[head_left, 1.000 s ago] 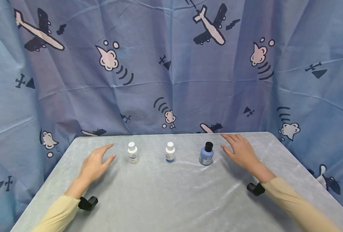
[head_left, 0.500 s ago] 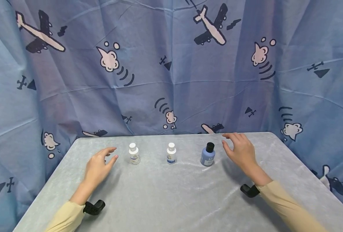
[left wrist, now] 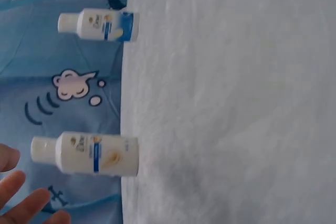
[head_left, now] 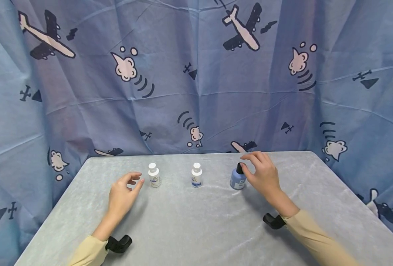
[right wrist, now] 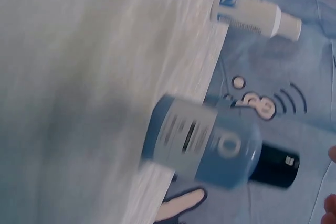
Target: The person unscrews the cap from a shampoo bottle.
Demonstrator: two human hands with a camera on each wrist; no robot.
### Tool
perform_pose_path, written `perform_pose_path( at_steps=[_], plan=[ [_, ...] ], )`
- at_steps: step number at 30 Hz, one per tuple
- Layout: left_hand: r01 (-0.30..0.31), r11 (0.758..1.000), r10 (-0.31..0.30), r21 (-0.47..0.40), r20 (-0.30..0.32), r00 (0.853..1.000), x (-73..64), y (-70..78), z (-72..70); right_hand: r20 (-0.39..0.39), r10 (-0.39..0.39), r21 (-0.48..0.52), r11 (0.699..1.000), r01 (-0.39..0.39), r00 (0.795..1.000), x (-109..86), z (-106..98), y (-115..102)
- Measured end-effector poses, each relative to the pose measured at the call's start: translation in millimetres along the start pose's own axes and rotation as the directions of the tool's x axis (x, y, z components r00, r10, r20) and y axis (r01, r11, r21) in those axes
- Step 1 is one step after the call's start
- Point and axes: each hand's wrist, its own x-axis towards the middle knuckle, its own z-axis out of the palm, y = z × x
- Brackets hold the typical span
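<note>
While the right hand [head_left: 263, 174] hovers by the black cap [head_left: 239, 169] of the blue bottle [head_left: 237, 181], thumb and fingers apart, left hand [head_left: 123, 194] hangs just beside the left white bottle [head_left: 154, 177], digits also apart; middle white bottle [head_left: 196, 176] stands between the other two; all three upright toward far edge of the table [head_left: 189, 221].

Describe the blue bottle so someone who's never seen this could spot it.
Find the grey table in front of the plane-print curtain. Near its far edge, beside the person's right hand, stands the blue bottle. It alone has a black cap; the middle white bottle and left white bottle are white-capped.
</note>
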Motion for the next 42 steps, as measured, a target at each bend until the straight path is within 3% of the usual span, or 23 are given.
perform_pose_path(
  at_steps=[12, 21, 32, 42],
  plan=[
    [0.025, 0.998, -0.025, -0.066, -0.004, 1.000, -11.9, 16.7, 11.0, 0.014, -0.062, 0.094, 0.994, 0.060, 0.998, 6.5, 26.5, -37.4],
    [0.111, 0.983, -0.111, -0.146, 0.009, 0.994, -11.4, 24.8, 13.8, 0.059, -0.052, 0.140, 0.989, 0.043, 0.997, 12.4, 48.0, -64.1],
    [0.225, 0.956, -0.217, -0.190, 0.061, 0.974, -11.7, 23.5, 22.3, 0.090, -0.069, 0.234, 0.971, 0.046, 0.994, 23.5, 70.5, -86.0],
    [0.310, 0.929, -0.292, -0.204, 0.114, 0.950, -6.5, 14.9, 31.2, 0.173, -0.160, 0.293, 0.950, 0.104, 0.972, 31.5, 89.1, -110.7]
  ],
)
